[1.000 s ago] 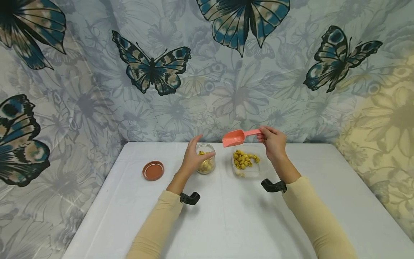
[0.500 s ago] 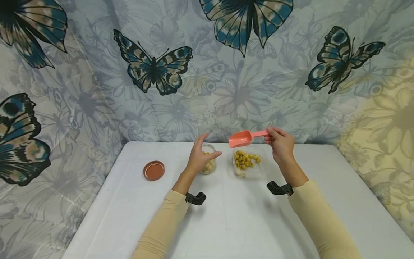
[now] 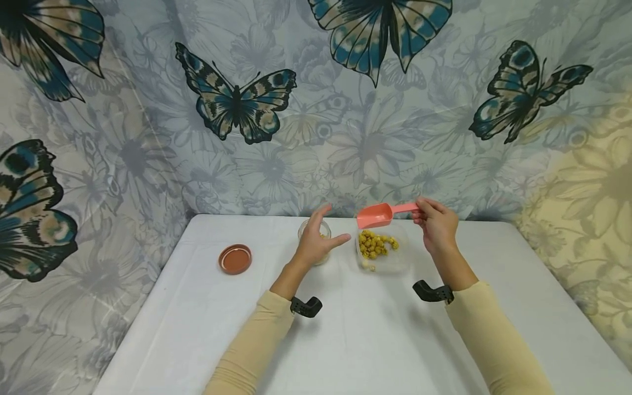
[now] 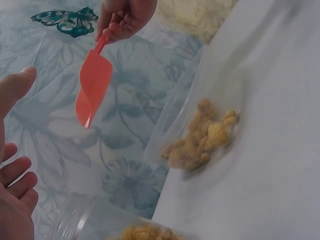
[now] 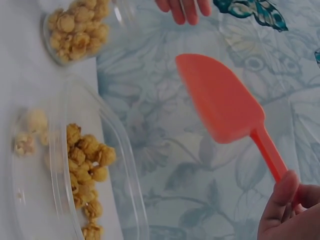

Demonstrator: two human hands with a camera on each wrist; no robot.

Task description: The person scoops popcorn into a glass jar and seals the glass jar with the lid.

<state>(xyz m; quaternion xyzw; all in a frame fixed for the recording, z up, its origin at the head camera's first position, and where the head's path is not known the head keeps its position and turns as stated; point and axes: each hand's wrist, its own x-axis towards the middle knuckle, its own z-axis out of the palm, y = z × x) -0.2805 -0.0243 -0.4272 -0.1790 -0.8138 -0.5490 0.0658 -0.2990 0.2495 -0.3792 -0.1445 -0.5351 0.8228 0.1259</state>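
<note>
My right hand (image 3: 439, 226) pinches the handle end of a coral plastic scoop (image 3: 375, 215), held level above the back of a clear plastic container (image 3: 399, 262). Yellow caramel popcorn (image 3: 373, 244) lies in that container, and the scoop's bowl looks empty. With fingers and thumb spread apart, my left hand (image 3: 315, 241) is raised in front of a clear glass jar (image 3: 302, 226) and partly hides it in the head view. In the right wrist view the jar (image 5: 116, 20) stands without a lid, popcorn (image 5: 80, 30) inside it.
A reddish-brown round lid (image 3: 235, 259) lies on the white-covered table (image 3: 197, 329), left of the jar. Behind the table's far edge hangs a grey-blue butterfly-print cloth (image 3: 370, 148). Dark wrist cameras (image 3: 306, 307) are strapped to both forearms.
Both hands have shifted right. The scoop moved right and slightly down with the right hand, toward the container. My left hand now covers more of the jar.
</note>
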